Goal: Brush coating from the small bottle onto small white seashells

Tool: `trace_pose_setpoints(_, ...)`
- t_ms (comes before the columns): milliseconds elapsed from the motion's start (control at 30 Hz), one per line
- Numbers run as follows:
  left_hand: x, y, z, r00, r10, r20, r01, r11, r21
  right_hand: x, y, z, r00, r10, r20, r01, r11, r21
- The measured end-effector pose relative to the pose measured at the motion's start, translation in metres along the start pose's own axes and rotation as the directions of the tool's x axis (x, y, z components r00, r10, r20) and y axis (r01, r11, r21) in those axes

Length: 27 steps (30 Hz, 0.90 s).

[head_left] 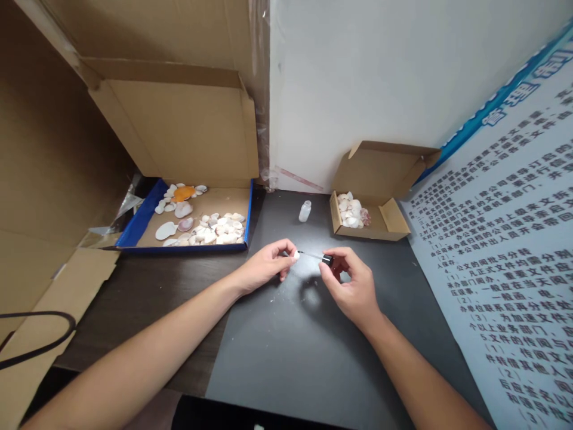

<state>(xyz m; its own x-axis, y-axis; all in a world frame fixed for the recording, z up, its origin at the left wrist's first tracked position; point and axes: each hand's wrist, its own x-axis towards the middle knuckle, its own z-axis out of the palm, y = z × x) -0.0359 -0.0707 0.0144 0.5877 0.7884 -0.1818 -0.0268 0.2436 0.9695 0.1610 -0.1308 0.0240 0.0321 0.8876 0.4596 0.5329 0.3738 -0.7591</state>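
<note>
Between thumb and index finger, my left hand (270, 263) pinches a small white shell (296, 255). My right hand (351, 283) grips the black cap (327, 260) of a thin brush, whose stem points left and whose tip is at or very near the shell. Behind the hands a small bottle (305, 211) with whitish contents stands uncapped on the dark grey mat (286, 352).
A blue-edged cardboard box (248, 218) with many shells and an orange one stands open at the left. At the right is a smaller open box (394, 221) holding shells. A printed sheet (505, 239) slants along the right side. A black cable (40, 355) loops at far left.
</note>
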Motion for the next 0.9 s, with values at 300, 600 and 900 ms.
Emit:
trace_pose_setpoints(300,0.0000,-0.0010,-0.0005,1.000,-0.004,0.005,0.004,1.000,0.001,0.0001,-0.0007,-0.0007,1.000,0.000,-0.009,0.000,1.000,-0.003)
trace_pose_setpoints(600,-0.0010,0.0029,0.0020,1.000,-0.009,-0.009,0.009,1.000,0.002,-0.0001,-0.0002,0.0002,1.000,0.029,-0.004,-0.029,1.000,-0.003)
trace_pose_setpoints(900,-0.0012,0.0033,0.0021,1.000,-0.004,-0.011,0.004,1.000,0.014,-0.0007,-0.0014,0.0002,1.000,0.023,-0.017,-0.023,1.000,0.005)
